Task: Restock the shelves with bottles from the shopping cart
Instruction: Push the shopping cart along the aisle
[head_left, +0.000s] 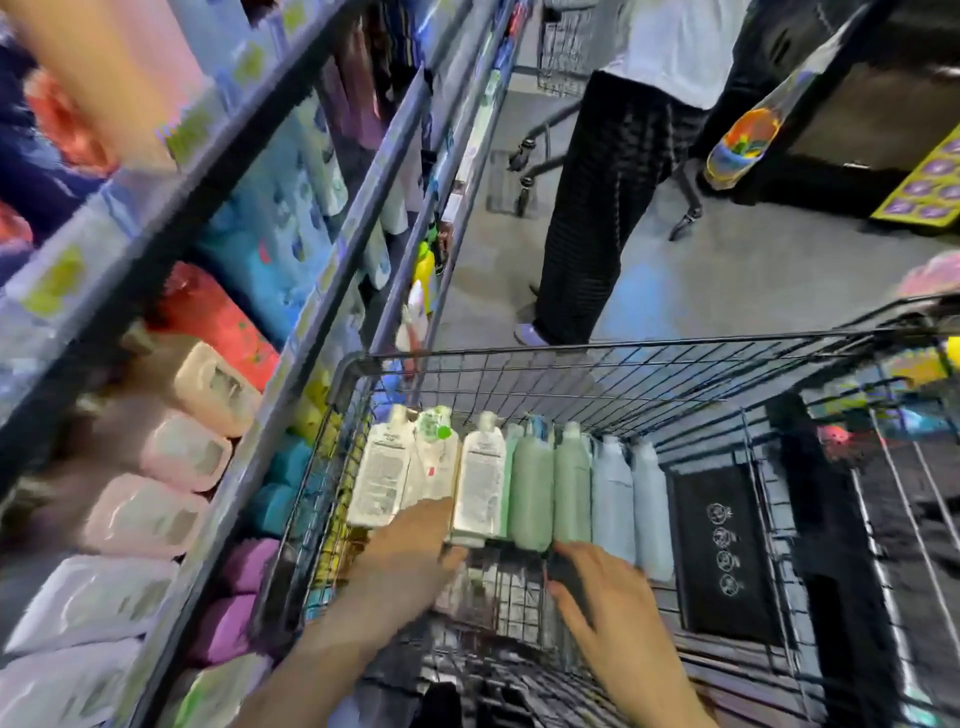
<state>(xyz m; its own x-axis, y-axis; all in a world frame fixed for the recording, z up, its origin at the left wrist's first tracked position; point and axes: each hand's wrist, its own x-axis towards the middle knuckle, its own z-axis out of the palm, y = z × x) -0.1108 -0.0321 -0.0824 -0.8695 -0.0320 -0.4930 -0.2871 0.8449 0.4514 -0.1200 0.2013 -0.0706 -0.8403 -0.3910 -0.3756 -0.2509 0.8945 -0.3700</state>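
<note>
Wire cart (571, 364) holds a row of lying bottles (530, 493): white at left, green, then pale blue. Left hand (410, 561) touches the white ones, right hand (597, 592) hovers near the green; both with fingers spread. Shelves (249, 218) stand left.

head: worn on head | faces forward-down | close over cart (597, 353) | shelves (291, 332) left

Person in black trousers (597, 208) on grey floor (727, 291), 2nd cart (563, 47) behind
</note>
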